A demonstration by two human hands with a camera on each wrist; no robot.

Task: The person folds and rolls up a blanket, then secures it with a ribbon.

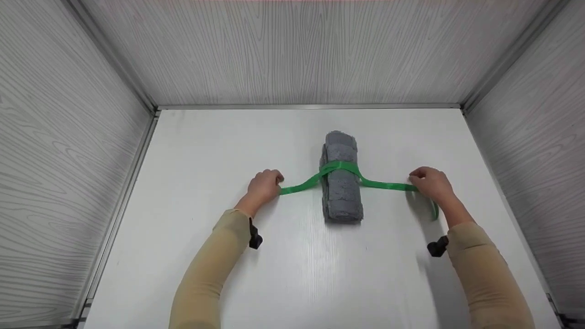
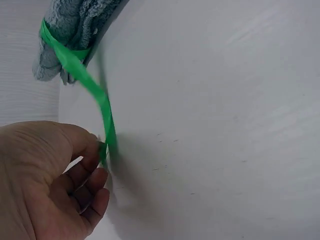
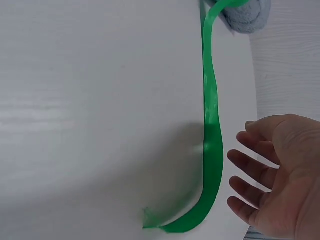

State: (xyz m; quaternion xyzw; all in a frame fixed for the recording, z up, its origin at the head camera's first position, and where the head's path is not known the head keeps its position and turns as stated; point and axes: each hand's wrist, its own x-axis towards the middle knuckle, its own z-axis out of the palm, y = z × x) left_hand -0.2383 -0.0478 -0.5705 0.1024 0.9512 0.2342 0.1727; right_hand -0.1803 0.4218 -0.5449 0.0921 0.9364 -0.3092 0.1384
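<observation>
A grey rolled or folded towel (image 1: 343,196) lies lengthwise on the white table, with a green ribbon (image 1: 387,185) crossing over its middle. Left of the towel, my left hand (image 1: 264,186) pinches one end of the ribbon between thumb and forefinger, as the left wrist view shows at the ribbon's end (image 2: 103,150). My right hand (image 1: 432,183) is beside the other ribbon tail. In the right wrist view, loosely bent fingers (image 3: 250,167) stand apart from that tail (image 3: 212,145), which curves down to a cut end. The ribbon's underside pass beneath the towel is hidden.
The white tabletop (image 1: 292,274) is bounded by a grey wood-grain back panel (image 1: 292,55) and side panels with metal edge strips. Small black devices (image 1: 438,246) sit at both wrists, by the tan sleeves.
</observation>
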